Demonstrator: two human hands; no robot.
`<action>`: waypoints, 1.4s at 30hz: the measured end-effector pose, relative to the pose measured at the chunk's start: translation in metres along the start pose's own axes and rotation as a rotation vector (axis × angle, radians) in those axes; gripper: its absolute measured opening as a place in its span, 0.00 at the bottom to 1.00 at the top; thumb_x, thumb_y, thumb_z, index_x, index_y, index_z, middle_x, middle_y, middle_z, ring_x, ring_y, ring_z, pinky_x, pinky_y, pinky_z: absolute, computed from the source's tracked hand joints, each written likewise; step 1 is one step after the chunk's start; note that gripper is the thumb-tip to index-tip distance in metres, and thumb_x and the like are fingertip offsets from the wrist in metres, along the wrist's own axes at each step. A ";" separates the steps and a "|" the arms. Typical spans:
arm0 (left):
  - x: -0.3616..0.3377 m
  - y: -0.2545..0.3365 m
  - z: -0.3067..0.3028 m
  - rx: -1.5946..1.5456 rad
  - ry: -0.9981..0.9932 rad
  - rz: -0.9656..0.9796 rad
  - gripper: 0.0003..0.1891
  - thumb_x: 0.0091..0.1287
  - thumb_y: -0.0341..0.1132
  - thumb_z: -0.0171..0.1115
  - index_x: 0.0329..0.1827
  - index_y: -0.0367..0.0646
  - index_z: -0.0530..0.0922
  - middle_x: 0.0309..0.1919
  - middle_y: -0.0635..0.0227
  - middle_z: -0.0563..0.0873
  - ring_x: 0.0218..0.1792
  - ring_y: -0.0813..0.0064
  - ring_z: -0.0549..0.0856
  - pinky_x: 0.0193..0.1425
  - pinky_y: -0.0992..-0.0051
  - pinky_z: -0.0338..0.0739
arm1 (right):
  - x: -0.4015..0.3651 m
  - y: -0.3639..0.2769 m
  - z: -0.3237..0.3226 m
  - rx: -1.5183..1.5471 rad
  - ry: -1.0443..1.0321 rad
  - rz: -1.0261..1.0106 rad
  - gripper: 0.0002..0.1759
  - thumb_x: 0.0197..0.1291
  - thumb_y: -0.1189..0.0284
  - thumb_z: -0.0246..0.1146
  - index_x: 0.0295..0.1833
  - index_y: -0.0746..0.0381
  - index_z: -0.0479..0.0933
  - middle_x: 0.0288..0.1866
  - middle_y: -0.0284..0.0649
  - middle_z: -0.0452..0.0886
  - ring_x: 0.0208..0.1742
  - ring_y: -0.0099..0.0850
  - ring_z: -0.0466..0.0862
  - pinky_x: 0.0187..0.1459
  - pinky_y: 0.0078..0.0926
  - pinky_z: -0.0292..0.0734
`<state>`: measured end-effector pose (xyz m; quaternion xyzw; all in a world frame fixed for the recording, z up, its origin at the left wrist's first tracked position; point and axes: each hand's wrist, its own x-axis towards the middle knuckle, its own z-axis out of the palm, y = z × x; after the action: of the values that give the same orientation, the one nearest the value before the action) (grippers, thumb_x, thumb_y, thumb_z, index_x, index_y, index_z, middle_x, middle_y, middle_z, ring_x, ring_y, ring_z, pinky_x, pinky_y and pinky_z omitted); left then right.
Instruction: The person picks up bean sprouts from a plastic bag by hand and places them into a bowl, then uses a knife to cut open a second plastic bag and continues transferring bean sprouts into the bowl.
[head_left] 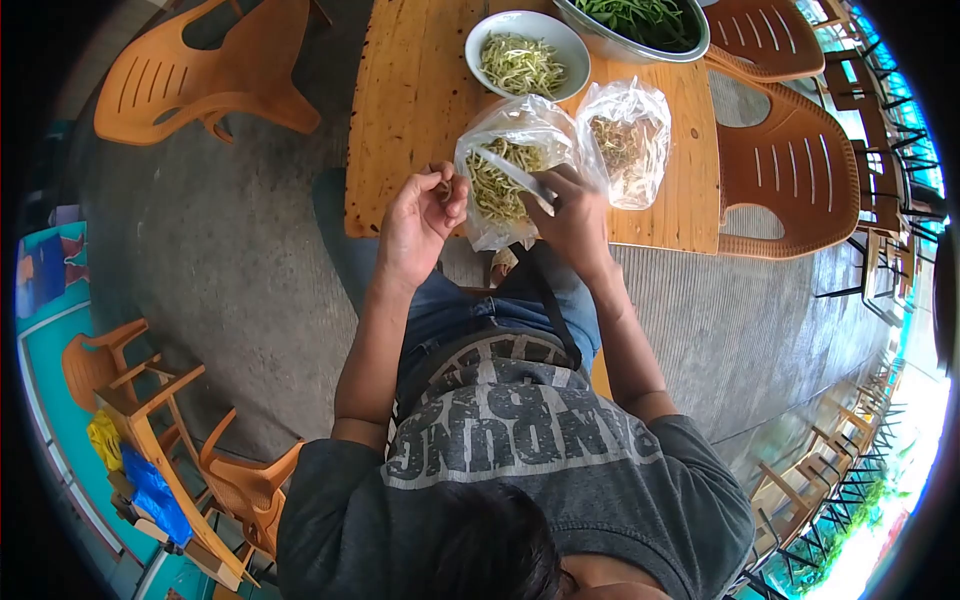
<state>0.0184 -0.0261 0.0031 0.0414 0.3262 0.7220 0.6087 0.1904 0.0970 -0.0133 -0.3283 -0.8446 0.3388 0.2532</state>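
Observation:
My right hand is closed around the dark handle of a knife, its blade pointing up and left over an opened clear plastic bag. Inside that bag lie pale bean sprouts. To the left of the bag, my left hand is raised with its fingers curled together; whatever they hold is too small to make out. Beyond the bag stands a white bowl containing more bean sprouts. A second clear bag, holding brownish bits, rests to the right of my right hand.
A metal bowl of green leafy vegetables stands at the far right of the wooden table. Orange plastic chairs are along the right side, with another chair at the left. My legs are under the near table edge.

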 end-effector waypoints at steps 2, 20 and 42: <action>-0.001 0.001 0.000 0.016 -0.013 -0.003 0.06 0.71 0.35 0.45 0.38 0.43 0.68 0.32 0.67 0.74 0.29 0.81 0.72 0.34 0.81 0.67 | 0.001 0.001 0.008 -0.028 -0.047 -0.002 0.12 0.47 0.75 0.68 0.41 0.64 0.82 0.35 0.45 0.81 0.31 0.45 0.82 0.33 0.35 0.76; 0.016 -0.011 0.011 0.416 -0.026 0.113 0.11 0.73 0.36 0.50 0.46 0.37 0.77 0.32 0.72 0.79 0.30 0.86 0.75 0.35 0.84 0.69 | 0.014 0.001 -0.006 0.547 -0.030 0.340 0.10 0.57 0.70 0.68 0.38 0.66 0.82 0.26 0.29 0.81 0.23 0.13 0.70 0.25 0.16 0.65; 0.036 -0.017 0.017 0.702 -0.052 0.131 0.09 0.65 0.31 0.65 0.46 0.37 0.83 0.32 0.73 0.84 0.30 0.89 0.78 0.34 0.86 0.72 | 0.017 -0.002 -0.011 1.138 -0.135 0.608 0.11 0.61 0.67 0.64 0.35 0.66 0.79 0.16 0.25 0.66 0.14 0.13 0.59 0.18 0.16 0.51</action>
<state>0.0314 0.0142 -0.0045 0.2870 0.5354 0.6024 0.5178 0.1858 0.1124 -0.0019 -0.3453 -0.4164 0.8099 0.2266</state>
